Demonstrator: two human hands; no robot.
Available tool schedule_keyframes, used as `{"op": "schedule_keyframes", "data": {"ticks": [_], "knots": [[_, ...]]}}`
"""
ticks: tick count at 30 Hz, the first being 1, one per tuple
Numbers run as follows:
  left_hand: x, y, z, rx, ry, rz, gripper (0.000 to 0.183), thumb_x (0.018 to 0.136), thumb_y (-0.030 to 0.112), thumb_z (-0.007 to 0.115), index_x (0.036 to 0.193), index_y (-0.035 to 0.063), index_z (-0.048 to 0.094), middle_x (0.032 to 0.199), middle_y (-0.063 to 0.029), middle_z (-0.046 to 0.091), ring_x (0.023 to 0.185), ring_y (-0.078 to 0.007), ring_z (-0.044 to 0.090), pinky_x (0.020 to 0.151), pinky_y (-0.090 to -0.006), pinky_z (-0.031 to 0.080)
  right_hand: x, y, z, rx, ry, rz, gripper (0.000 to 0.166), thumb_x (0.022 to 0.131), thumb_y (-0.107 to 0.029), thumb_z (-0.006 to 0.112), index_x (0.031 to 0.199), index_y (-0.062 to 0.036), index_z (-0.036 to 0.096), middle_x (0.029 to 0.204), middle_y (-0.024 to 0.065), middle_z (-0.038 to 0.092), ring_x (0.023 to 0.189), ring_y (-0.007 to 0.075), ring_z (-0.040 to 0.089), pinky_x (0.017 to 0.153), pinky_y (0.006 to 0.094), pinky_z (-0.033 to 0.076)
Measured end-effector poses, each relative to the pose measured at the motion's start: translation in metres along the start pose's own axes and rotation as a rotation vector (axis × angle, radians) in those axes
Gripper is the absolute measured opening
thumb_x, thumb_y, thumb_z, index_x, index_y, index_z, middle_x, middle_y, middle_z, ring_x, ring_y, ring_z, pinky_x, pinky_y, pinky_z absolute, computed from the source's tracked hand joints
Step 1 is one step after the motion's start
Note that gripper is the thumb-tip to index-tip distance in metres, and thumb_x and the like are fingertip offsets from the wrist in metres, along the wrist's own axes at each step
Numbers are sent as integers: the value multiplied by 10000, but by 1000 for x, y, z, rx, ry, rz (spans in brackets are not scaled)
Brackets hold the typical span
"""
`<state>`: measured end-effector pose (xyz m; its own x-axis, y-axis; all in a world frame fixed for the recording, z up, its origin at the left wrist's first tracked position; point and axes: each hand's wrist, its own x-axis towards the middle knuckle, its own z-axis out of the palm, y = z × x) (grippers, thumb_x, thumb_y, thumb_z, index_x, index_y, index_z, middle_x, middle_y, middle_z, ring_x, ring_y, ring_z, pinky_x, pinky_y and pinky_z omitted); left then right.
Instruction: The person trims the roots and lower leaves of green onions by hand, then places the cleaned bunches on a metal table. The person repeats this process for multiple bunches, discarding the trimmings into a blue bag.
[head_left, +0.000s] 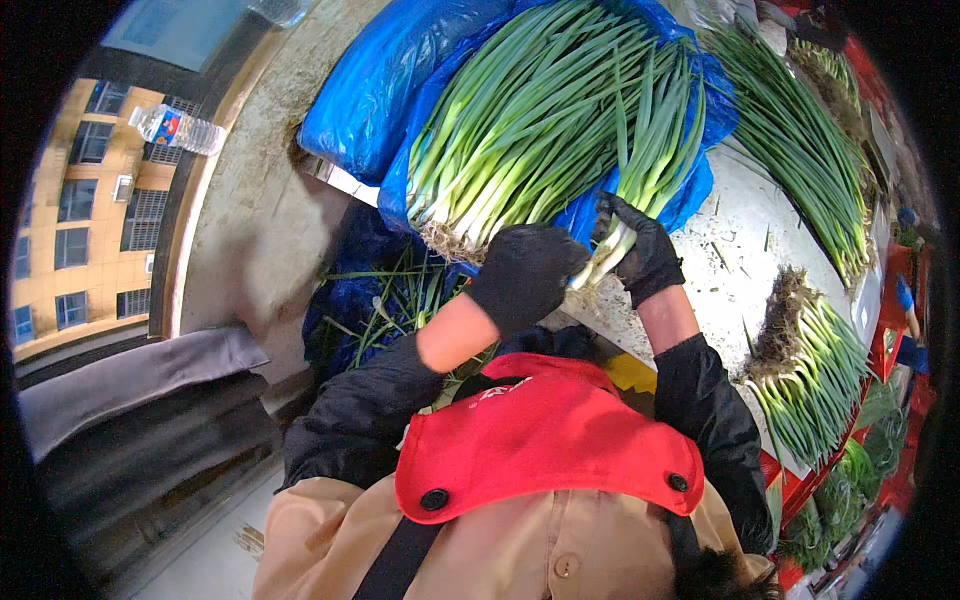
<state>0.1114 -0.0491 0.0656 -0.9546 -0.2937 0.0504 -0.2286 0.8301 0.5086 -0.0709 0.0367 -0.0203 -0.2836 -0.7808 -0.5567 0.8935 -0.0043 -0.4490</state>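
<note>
Both hands wear black gloves. My right hand (645, 251) is closed around the white lower stems of a small bunch of green onions (651, 169), whose leaves point away from me. Just left of that bunch's roots is my left hand (532, 274), slightly blurred, its fingers curled; whether it grips anything cannot be made out. Beyond the hands, a large pile of green onions (517, 127) lies on blue plastic sheeting (360, 97), its roots towards me and partly behind my left hand.
More green onions (806, 150) lie on the pale tabletop (720, 225) at right, with another rooty bunch (817, 382) nearer me. Leaf scraps (382, 307) lie on dark blue plastic below the table's left edge. A plastic bottle (180, 130) lies by the window at left.
</note>
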Motion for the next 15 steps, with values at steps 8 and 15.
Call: {"op": "schedule_keyframes", "data": {"ticks": [8,15], "knots": [[-103,-94,-56,-19,-159,-455,240,789,249,642,891,33,668,762,-153,647,664,-307,629,645,-386,496,-20,-46,-47,60,-180,-4,311,867,-120,564,1139,27,528,976,126,617,731,217,591,688,345,517],[-22,-26,13,-452,-110,-253,319,847,299,620,1045,49,630,978,-158,637,902,-275,623,812,-358,475,-35,-12,-72,83,-222,32,542,805,38,531,1320,16,365,1303,240,469,1081,383,562,957,459,454]]}}
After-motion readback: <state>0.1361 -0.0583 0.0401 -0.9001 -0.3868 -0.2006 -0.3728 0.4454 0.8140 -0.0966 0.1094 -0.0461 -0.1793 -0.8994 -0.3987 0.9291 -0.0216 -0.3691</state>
